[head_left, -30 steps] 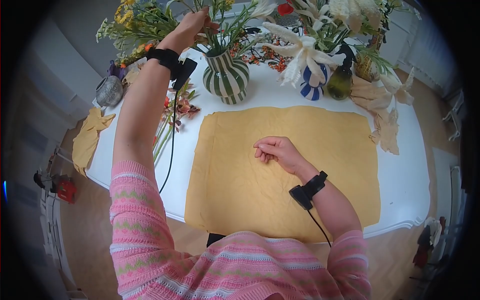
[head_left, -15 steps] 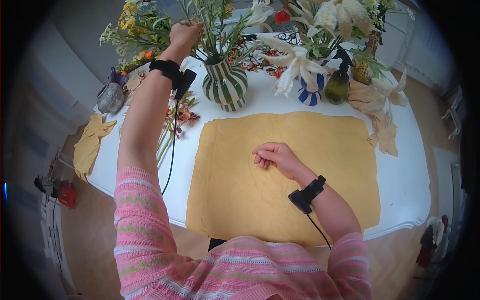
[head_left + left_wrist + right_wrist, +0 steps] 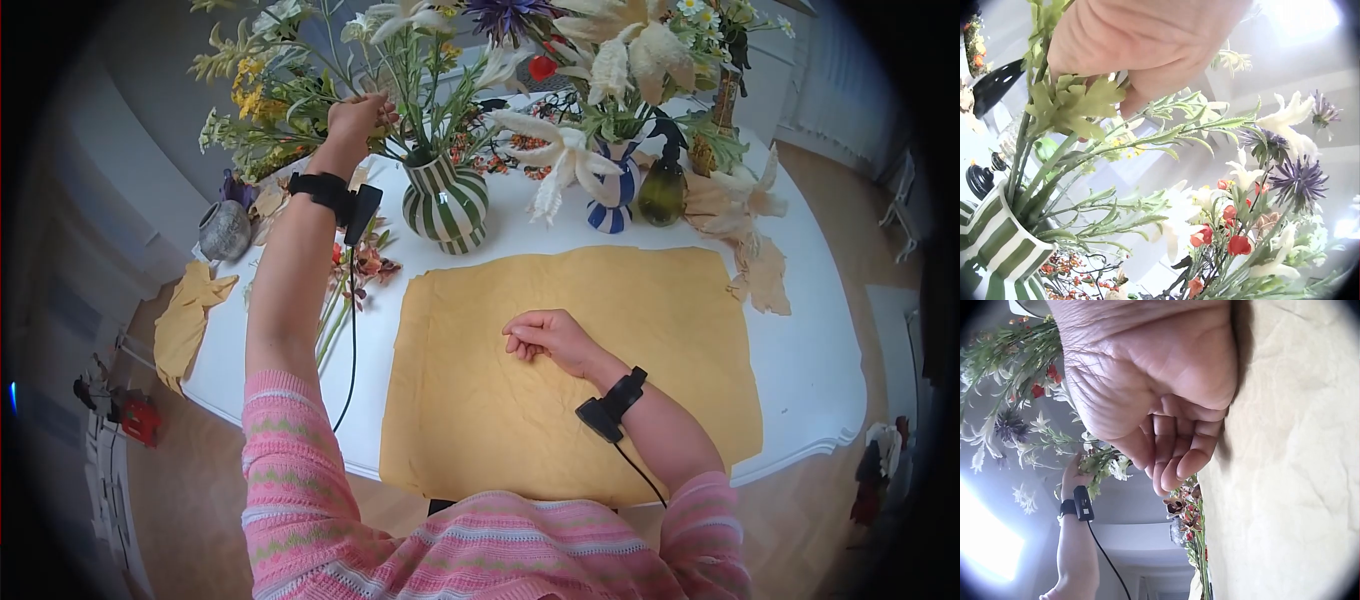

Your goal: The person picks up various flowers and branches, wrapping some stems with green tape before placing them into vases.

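My left hand [image 3: 358,122] is raised over the left side of the green-and-white striped vase [image 3: 446,205], fingers curled round a leafy flower stem that leans left out of it. In the left wrist view the hand overlaps green leaves [image 3: 1075,106] above the vase's rim [image 3: 1044,245], and the fingertips are mostly hidden. Long stems with white flowers [image 3: 1175,219] spread from the vase. Holding nothing, my right hand [image 3: 550,340] rests on its side on the yellow-brown paper sheet [image 3: 600,430]. Its fingers [image 3: 1194,464] are loosely curled.
A blue-and-white vase [image 3: 612,205] with cream flowers and a green spray bottle [image 3: 662,190] stand right of the striped vase. Loose flowers [image 3: 370,265] lie beneath the left forearm. At the left are a grey pot [image 3: 224,232] and crumpled paper [image 3: 190,315].
My left hand has shifted left and slightly lower relative to the striped vase. The head view has tilted up, showing more flower tops. My right hand stays on the paper.
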The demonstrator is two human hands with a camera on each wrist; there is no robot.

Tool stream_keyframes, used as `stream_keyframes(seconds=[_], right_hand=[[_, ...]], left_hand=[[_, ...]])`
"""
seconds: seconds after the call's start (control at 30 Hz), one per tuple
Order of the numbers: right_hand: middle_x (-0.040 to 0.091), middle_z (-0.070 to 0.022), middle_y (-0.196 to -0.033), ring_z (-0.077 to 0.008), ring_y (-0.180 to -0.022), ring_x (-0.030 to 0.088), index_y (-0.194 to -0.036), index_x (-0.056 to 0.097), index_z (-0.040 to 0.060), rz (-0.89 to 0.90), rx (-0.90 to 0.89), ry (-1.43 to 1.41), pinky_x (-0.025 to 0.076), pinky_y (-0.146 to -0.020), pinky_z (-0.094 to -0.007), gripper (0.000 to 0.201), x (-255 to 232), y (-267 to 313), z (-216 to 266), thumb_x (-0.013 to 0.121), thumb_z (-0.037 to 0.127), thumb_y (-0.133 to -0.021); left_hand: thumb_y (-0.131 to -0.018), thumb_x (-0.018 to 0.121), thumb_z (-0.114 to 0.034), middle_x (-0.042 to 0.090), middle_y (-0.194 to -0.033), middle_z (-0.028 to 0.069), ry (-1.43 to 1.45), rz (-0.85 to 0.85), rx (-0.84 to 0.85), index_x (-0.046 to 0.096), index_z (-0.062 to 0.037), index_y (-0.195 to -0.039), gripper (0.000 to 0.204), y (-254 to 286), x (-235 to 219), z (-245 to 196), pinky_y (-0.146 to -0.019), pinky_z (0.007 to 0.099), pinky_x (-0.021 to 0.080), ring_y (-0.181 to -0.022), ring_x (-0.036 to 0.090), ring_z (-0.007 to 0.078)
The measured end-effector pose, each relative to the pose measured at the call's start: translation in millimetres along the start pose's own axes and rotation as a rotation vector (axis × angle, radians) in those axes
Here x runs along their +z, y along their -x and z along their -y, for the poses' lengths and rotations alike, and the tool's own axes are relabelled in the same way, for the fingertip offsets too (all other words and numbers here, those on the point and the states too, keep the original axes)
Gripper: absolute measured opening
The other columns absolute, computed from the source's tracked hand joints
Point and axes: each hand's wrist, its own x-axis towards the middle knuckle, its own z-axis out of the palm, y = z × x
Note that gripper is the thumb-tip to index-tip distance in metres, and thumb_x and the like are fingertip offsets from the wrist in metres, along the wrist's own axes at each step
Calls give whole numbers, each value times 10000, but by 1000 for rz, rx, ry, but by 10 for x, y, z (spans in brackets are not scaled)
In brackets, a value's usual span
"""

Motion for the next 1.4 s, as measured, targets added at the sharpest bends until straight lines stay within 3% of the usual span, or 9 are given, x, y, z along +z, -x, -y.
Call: stream_keyframes(seconds=[0.13,0.37,0.43,0.63,0.87,0.93,1.4], right_hand=[[663,-69,-868,-112,-737,604,-1048,639,-14,-1,10,-3,488,-675,-241,181,3,3,-3,543,111,-958],[663,-69,-862,-110,-735,602,-1048,639,-12,-4,19,8,488,-675,-240,183,8,5,-4,540,113,-960],[663,-68,-860,-109,-733,601,-1048,639,-12,-4,8,6,488,-675,-238,184,13,8,-1,538,115,-962],[661,-65,-859,-109,-730,602,-1042,641,-10,-17,5,14,491,-675,-241,182,21,3,3,536,115,-962],[660,-63,-859,-110,-727,602,-1040,641,-11,-16,3,14,494,-674,-243,180,16,-1,-9,534,111,-962],[660,-63,-859,-110,-726,601,-1039,641,-11,-13,-4,11,494,-672,-243,179,19,3,-3,533,109,-962],[662,-62,-861,-106,-722,598,-1046,641,-11,-21,0,14,488,-662,-239,186,20,-5,-15,536,118,-961]], left_hand=[[-914,629,-161,673,-919,95,-118,78,15,610,8,-1024,203,-10,-42,20,-628,273,508,-798,673,176],[-913,633,-166,686,-848,71,-189,106,79,656,-6,-927,163,12,-55,79,-611,246,482,-735,658,141],[-904,648,-175,685,-777,52,-353,81,243,676,0,-875,180,-30,-77,133,-609,235,475,-686,636,113],[-892,665,-166,687,-757,52,-491,-27,392,692,12,-882,180,72,-53,107,-602,229,473,-654,604,85],[-894,664,-167,690,-779,52,-428,-25,415,692,7,-881,176,59,-112,96,-598,230,474,-662,609,88],[-870,685,-223,692,-722,20,-368,-2,395,714,-24,-851,203,81,-111,111,-538,216,457,-600,596,53],[-884,676,-176,693,-739,29,-357,79,296,709,-26,-846,158,171,-163,158,-591,219,474,-641,604,66]])
